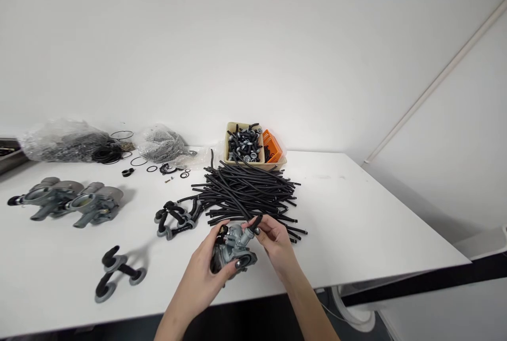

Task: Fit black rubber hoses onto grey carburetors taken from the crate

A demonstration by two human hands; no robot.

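A grey metal carburetor point(234, 248) is held up over the front edge of the table, in my left hand point(200, 272). The fingers wrap round its far side and the thumb presses near its round opening. My right hand point(277, 243) is closed at the carburetor's top, with the fingertips on the cap point(249, 234) that carries a short black rubber elbow point(256, 221). Part of that grip is hidden behind the cap. Just beyond both hands lies a pile of black rubber hoses point(253, 188).
To the left stand two more carburetors point(97, 204) and grey caps with black elbows point(114, 264). Another group of caps point(174, 219) lies nearer the hoses. Behind are a cream bin point(227, 143) of caps, an orange basket point(277, 145), plastic bags point(158, 143) and black rings point(138, 161).
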